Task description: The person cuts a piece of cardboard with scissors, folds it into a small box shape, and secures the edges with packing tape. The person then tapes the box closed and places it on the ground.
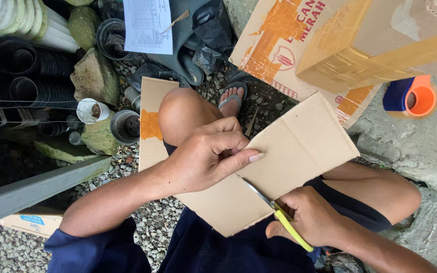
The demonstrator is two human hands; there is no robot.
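1. Cardboard makes up the largest thing in hand: a flat brown cardboard sheet (299,151) lies across the person's lap, carried by both knees, its far corner pointing toward the taped carton (380,45) on the concrete step.
2. The left hand (203,156) presses down on the sheet's near-left edge, fingers flat and thumb stretched along the cut line, so it pins the sheet rather than grasps it.
3. The right hand (312,215) is closed around the yellow handles of the scissors (274,207), gripping them firmly at the sheet's lower edge.
4. The blades are inside the cardboard: a slit runs from the lower edge up toward the left thumb, reaching roughly a third of the way across. The rest of the sheet, up to its far edge, remains uncut.
5. An orange tape roll (416,98) sits on the step, well apart.
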